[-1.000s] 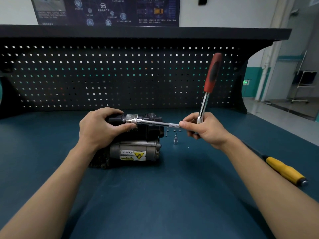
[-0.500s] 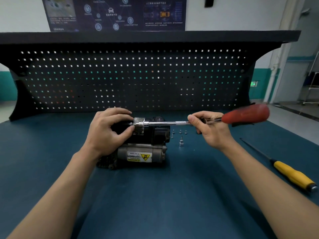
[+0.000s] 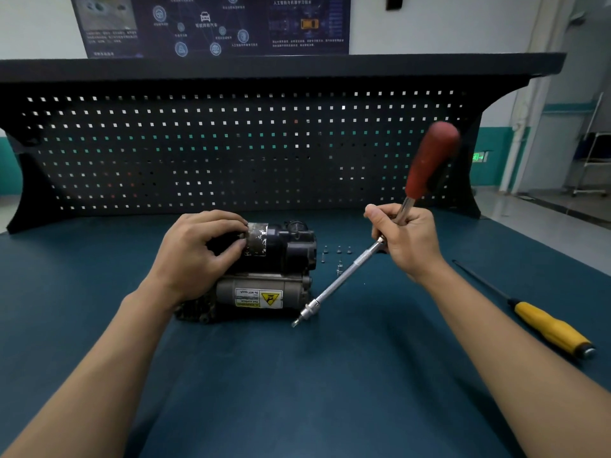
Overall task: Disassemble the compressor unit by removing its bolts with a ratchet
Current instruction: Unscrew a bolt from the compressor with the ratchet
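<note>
The compressor unit (image 3: 264,276), black on top with a grey cylinder and a yellow warning label below, sits on the blue bench mat. My left hand (image 3: 198,256) grips its left end, fingers curled round the black body. My right hand (image 3: 405,239) holds the ratchet (image 3: 344,276) at its head, the red handle pointing up and right, blurred. Its long silver extension slopes down-left, and the tip hangs just off the compressor's right front corner. Several loose bolts (image 3: 337,251) and a small socket (image 3: 340,269) lie on the mat right of the unit.
A yellow-handled screwdriver (image 3: 542,325) lies on the mat at the right, its shaft pointing back-left. A black pegboard (image 3: 231,150) walls off the back of the bench mat (image 3: 297,391). The bench's right edge drops to the floor.
The ratchet's extension has come off the compressor's top and swung down to the right front corner. The red handle rose from level to upright. My left hand stays on the unit.
</note>
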